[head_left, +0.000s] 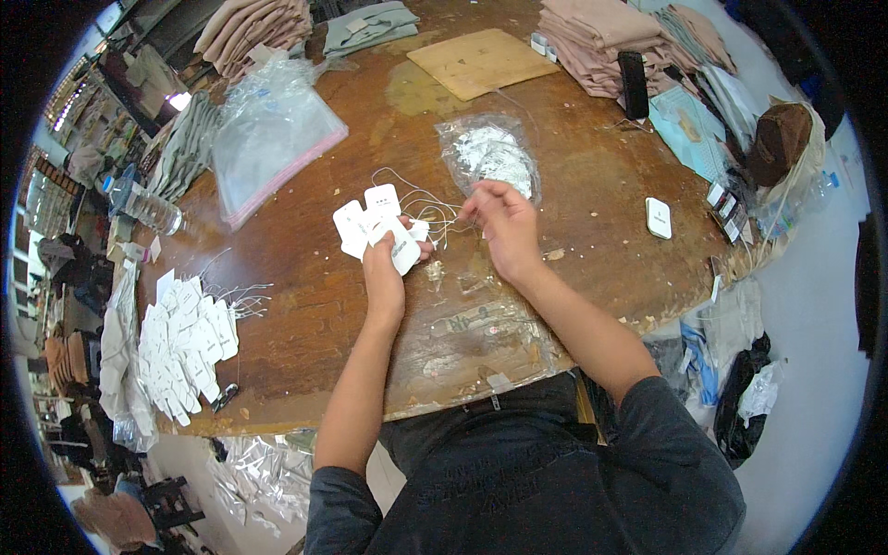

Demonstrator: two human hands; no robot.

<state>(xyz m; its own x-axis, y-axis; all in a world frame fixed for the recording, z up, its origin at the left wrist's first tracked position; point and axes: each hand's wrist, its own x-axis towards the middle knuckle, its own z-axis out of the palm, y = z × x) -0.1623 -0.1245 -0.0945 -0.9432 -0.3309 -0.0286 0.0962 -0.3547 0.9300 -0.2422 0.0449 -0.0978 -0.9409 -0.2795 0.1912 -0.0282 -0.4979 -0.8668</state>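
Observation:
Several white hang tags (350, 228) with rounded corners are spread in a fan in my left hand (384, 273), the thumb pressing on the front one. White strings (427, 205) loop from these tags across to my right hand (507, 231). Its fingertips are drawn together at the string ends, apparently pinching them, though the exact grip is too small to make out. Just beyond my right hand lies a clear plastic bag (450, 139) with white stringy contents. A large heap of white tags (185, 342), strings trailing from it, lies on the table at the left.
The worn brown wooden table (305, 324) curves around me. Clear plastic bags (268, 139) and a water bottle (153, 208) are at the left. Folded pink garments (601, 42) and a dark phone-like object (633, 85) stand far right. A white tag-shaped piece (658, 218) lies nearer.

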